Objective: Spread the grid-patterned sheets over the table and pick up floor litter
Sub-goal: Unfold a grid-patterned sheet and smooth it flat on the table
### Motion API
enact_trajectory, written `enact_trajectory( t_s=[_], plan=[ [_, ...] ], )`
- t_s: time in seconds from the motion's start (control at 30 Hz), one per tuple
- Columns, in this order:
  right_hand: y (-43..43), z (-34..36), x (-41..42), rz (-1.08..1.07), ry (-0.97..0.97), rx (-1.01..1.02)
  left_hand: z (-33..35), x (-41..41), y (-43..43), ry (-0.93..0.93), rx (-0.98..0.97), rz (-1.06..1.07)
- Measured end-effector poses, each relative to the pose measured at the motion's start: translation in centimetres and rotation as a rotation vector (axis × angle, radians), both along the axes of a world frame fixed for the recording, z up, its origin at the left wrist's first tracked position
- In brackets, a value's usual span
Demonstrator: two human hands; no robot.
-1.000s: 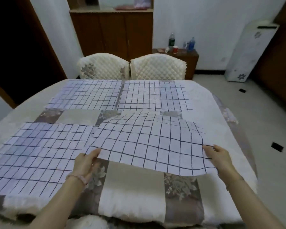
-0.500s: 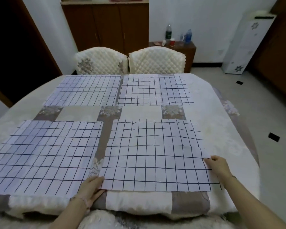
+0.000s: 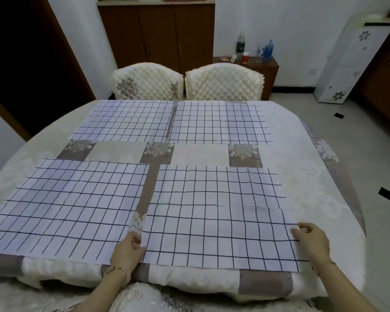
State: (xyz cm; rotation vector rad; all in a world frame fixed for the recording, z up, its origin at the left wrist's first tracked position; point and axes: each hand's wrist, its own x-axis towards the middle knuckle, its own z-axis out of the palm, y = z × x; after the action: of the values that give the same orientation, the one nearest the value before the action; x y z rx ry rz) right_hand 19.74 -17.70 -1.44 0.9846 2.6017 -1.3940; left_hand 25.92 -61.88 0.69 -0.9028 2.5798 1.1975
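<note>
Two quilted cream chairs [image 3: 146,81] stand at the far edge of the table [image 3: 302,154]. Behind them a brown cabinet [image 3: 155,34] meets white walls [image 3: 279,23]. A low stand [image 3: 265,65] carries bottles [image 3: 240,45]. A white air conditioner [image 3: 347,64] stands on the pale tiled floor [image 3: 374,154].

Four grid-patterned sheets [image 3: 212,221] on one table [image 3: 302,176]. Two quilted chairs [image 3: 223,82], two bottles [image 3: 241,45], one red cup [image 3: 245,57]. Two dark pieces [image 3: 386,194] on floor, one white air-conditioner unit [image 3: 347,64].
</note>
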Motion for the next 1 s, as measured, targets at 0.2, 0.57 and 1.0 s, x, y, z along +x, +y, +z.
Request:
enact_trajectory(
  t_s=[0.2, 0.57, 1.0],
  plan=[
    [0.1, -0.2, 0.5, -0.023, 0.03, 0.068, -0.7, 0.0, -0.2, -0.044, -0.006, -0.029],
    [-4.8, 0.8, -0.1, 0.313, 0.404, 0.554, 0.3, -2.9, 4.7, 0.404, -0.474, -0.594],
    [-10.8, -4.3, -1.7, 0.738, 0.324, 0.658, -6.2, -8.2, 10.0, 0.353, -0.407, -0.817]
  ],
)
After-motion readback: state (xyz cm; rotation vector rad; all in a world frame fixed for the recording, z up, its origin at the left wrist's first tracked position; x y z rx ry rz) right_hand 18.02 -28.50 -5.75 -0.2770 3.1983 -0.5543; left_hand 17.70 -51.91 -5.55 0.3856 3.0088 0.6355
